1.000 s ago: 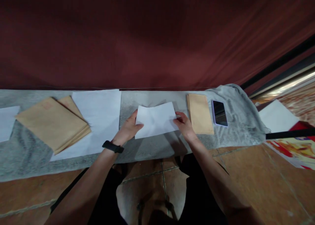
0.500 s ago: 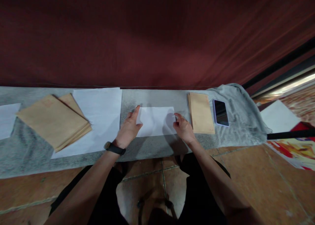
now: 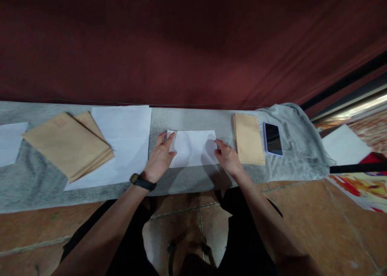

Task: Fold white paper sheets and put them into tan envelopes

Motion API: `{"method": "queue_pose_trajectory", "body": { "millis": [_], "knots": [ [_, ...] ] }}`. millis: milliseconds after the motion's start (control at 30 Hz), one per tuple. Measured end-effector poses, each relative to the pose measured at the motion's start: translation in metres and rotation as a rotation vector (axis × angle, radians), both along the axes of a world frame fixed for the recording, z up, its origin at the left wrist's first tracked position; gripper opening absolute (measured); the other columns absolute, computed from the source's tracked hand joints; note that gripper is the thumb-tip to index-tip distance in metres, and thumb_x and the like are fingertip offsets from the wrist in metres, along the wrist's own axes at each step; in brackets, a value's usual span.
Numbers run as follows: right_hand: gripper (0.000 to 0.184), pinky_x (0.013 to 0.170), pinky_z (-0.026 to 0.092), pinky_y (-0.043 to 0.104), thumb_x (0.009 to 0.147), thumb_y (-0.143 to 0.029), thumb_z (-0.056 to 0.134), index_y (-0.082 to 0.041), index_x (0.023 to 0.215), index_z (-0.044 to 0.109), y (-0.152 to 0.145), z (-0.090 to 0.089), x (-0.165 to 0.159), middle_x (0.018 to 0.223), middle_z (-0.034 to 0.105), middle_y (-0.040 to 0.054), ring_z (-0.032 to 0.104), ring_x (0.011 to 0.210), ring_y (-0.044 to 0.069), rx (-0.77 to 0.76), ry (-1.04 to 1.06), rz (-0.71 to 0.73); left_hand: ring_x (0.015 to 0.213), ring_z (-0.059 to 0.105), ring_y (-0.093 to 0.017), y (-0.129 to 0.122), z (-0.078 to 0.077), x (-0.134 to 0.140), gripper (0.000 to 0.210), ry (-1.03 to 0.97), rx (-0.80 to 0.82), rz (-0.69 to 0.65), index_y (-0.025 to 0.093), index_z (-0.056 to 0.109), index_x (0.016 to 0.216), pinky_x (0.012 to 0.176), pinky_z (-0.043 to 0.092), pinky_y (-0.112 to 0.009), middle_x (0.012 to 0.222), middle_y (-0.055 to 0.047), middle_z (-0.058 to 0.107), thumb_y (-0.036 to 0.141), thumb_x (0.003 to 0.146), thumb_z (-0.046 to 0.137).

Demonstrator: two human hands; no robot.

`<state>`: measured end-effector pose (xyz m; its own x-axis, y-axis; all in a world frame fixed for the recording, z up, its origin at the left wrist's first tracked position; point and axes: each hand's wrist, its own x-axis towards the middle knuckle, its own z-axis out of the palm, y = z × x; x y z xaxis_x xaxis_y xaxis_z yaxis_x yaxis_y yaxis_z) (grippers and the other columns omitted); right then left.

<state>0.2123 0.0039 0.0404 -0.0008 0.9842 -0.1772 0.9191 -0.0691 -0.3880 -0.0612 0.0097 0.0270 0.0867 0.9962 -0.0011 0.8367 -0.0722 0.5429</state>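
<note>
A white sheet of paper, apparently folded, lies flat in front of me, its long side running left to right. My left hand rests at the sheet's left end with fingers spread, fingertips near the upper left corner and thumb on the paper. At the opposite end, my right hand touches the right edge with forefinger and thumb apart; its other fingers are curled and partly hidden. A watch with a dark strap is on my left wrist.
Left of me, brown envelopes overlap larger white sheets; another white paper lies farther left. Brown envelopes and a phone lie to the right on the grey cloth. A dark red curtain hangs behind.
My left forefinger has shifted slightly, and the left-hand fingers are more spread over the paper's corner. The view has moved a little; the right hand stays at the right edge.
</note>
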Motion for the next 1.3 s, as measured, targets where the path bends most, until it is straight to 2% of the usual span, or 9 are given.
{"method": "queue_pose_trajectory", "body": {
  "millis": [233,400,500,667,833,967,1067,1167,1300],
  "knots": [
    [0.046,0.099,0.052,0.033,0.096,-0.018,0.046,-0.021,0.141,0.056,0.000,0.005,-0.002,0.120,0.074,0.0076,0.070,0.110,0.022,-0.045,0.002,0.012,0.130,0.058,-0.029,0.001,0.004,0.001,0.065,0.040,0.075,-0.025,0.019,0.047,0.148,0.116,0.044,-0.041,0.156,-0.014,0.040,0.014,0.084,0.061],
    [0.045,0.098,0.053,0.032,0.097,-0.018,0.046,-0.022,0.140,0.056,0.000,0.005,-0.002,0.123,0.073,0.0077,0.070,0.110,0.022,-0.037,-0.024,0.018,0.120,0.064,-0.027,-0.001,0.006,0.002,0.063,0.110,0.060,-0.031,0.018,0.048,0.147,0.110,0.050,-0.040,0.155,-0.015,0.042,0.015,0.085,0.059],
    [0.045,0.098,0.053,0.032,0.096,-0.017,0.047,-0.022,0.140,0.056,0.001,0.005,-0.002,0.123,0.073,0.0074,0.070,0.110,0.022,-0.039,-0.041,0.025,0.118,0.064,-0.029,-0.006,0.009,0.005,0.061,0.213,0.081,-0.036,0.020,0.049,0.147,0.105,0.052,-0.045,0.154,-0.015,0.044,0.017,0.087,0.056],
    [0.045,0.096,0.054,0.032,0.096,-0.017,0.047,-0.023,0.140,0.057,0.001,0.005,-0.002,0.121,0.074,0.0068,0.071,0.108,0.022,-0.029,-0.053,0.031,0.138,0.048,-0.039,-0.015,0.007,0.016,0.053,0.356,0.127,-0.060,0.015,0.052,0.145,0.109,0.045,-0.056,0.155,-0.020,0.045,0.027,0.093,0.051],
    [0.045,0.095,0.054,0.033,0.096,-0.016,0.047,-0.023,0.139,0.057,0.003,0.000,-0.001,0.122,0.074,0.0069,0.071,0.107,0.023,-0.008,-0.059,0.040,0.152,0.029,-0.033,-0.027,-0.011,0.040,0.053,0.287,0.196,-0.219,0.011,0.044,0.149,0.121,0.033,-0.052,0.163,-0.019,0.034,0.031,0.100,0.042],
    [0.045,0.092,0.055,0.032,0.095,-0.014,0.047,-0.023,0.138,0.058,0.004,-0.003,0.001,0.120,0.073,0.0067,0.071,0.106,0.022,0.005,-0.059,0.046,0.154,0.026,-0.032,-0.035,-0.020,0.054,0.056,0.286,0.203,-0.268,0.011,0.041,0.152,0.124,0.027,-0.053,0.164,-0.017,0.033,0.034,0.101,0.042],
    [0.042,0.096,0.053,0.035,0.094,-0.015,0.049,-0.021,0.133,0.062,0.002,-0.001,0.001,0.117,0.072,0.0099,0.068,0.107,0.025,0.089,-0.102,0.046,0.154,0.024,-0.032,-0.036,-0.022,0.059,0.057,0.293,0.213,-0.255,0.012,0.039,0.154,0.125,0.024,-0.055,0.164,-0.016,0.032,0.036,0.102,0.039],
    [0.036,0.104,0.049,0.042,0.098,-0.022,0.048,-0.015,0.129,0.065,-0.001,-0.001,-0.008,0.118,0.070,0.0152,0.063,0.115,0.029,0.241,-0.110,0.053,0.155,0.024,-0.030,-0.035,-0.023,0.062,0.059,0.285,0.233,-0.256,0.010,0.037,0.155,0.126,0.022,-0.055,0.164,-0.016,0.032,0.037,0.102,0.036],
    [0.047,0.117,0.041,0.042,0.105,-0.032,0.037,-0.010,0.142,0.054,-0.006,-0.009,-0.037,0.143,0.058,0.0167,0.050,0.135,0.026,0.368,0.098,0.207,0.155,0.023,-0.029,-0.034,-0.027,0.064,0.060,0.284,0.256,-0.274,0.005,0.035,0.155,0.127,0.021,-0.052,0.164,-0.018,0.033,0.034,0.101,0.036]
  ]
}}
